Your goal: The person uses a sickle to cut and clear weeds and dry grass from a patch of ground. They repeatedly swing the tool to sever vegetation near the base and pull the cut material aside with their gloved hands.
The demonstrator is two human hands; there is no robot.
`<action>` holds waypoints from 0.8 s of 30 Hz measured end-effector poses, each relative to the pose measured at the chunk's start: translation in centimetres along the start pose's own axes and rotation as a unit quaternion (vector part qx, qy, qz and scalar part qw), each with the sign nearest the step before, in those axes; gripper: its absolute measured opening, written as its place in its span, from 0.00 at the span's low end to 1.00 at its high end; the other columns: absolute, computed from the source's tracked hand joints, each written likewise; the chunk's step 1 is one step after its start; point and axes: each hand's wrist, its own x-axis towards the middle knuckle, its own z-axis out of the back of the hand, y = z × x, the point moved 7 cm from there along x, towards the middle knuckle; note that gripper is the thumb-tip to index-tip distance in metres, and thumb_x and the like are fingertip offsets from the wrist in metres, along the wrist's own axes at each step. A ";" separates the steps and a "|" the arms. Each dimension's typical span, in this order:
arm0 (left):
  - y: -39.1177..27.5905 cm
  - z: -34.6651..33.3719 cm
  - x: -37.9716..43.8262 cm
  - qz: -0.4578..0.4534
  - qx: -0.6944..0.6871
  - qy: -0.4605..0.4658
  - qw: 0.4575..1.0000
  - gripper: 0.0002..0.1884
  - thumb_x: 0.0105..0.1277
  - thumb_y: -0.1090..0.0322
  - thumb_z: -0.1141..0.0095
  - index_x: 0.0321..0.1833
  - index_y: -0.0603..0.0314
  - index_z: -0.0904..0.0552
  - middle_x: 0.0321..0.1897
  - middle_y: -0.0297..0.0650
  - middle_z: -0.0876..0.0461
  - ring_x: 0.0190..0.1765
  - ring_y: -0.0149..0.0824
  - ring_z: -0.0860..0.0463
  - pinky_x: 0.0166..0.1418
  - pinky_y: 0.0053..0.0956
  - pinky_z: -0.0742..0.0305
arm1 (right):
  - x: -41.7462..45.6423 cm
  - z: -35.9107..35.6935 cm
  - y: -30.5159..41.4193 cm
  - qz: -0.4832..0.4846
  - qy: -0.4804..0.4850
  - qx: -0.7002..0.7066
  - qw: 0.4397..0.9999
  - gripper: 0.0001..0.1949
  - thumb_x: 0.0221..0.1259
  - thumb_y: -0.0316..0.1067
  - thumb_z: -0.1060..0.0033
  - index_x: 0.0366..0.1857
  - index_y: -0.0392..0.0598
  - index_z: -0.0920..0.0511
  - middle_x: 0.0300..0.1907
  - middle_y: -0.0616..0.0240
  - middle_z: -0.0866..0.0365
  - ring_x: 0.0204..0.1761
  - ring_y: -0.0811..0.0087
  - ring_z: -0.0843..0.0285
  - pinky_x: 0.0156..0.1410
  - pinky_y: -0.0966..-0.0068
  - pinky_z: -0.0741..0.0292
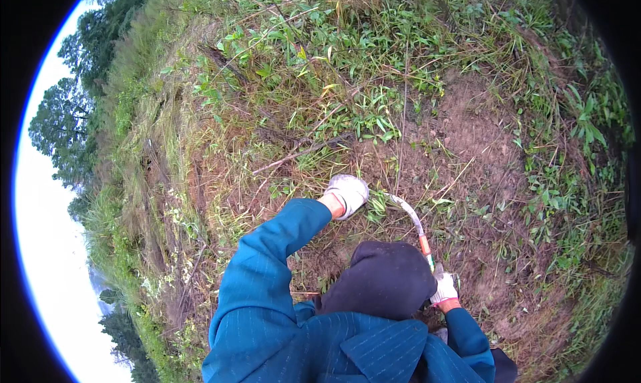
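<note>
My left hand (pixel 349 195), in a white work glove with a red cuff edge, is curled into a fist low over the slope. A tuft of green grass and leaves (pixel 376 207) sticks out on its right side and seems to be held in it. My right hand (pixel 443 289), also in a white glove, grips the handle end of a sickle (pixel 414 217). The curved blade looks smeared with soil and bears an orange label near its base. Its tip reaches up and left, close beside the tuft. Part of the handle is hidden by the glove.
A bent knee in dark trousers (pixel 380 280) rises between my arms. Dry stalks (pixel 300 158) lie across the ground ahead. Bare brown soil (pixel 470 117) shows at the right, with dense weeds (pixel 370 32) farther up. The slope's edge, trees (pixel 62 127) and sky are at the left.
</note>
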 end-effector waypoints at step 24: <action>4.2 8.2 10.2 -0.142 0.364 -0.158 0.907 0.26 0.68 0.67 0.60 0.71 0.53 0.33 0.73 0.46 0.38 0.76 0.43 0.42 0.78 0.47 0.51 | 19.0 4.9 15.0 -0.103 0.045 0.489 0.865 0.17 0.64 0.47 0.47 0.28 0.40 0.24 0.18 0.63 0.24 0.14 0.69 0.26 0.20 0.67 0.27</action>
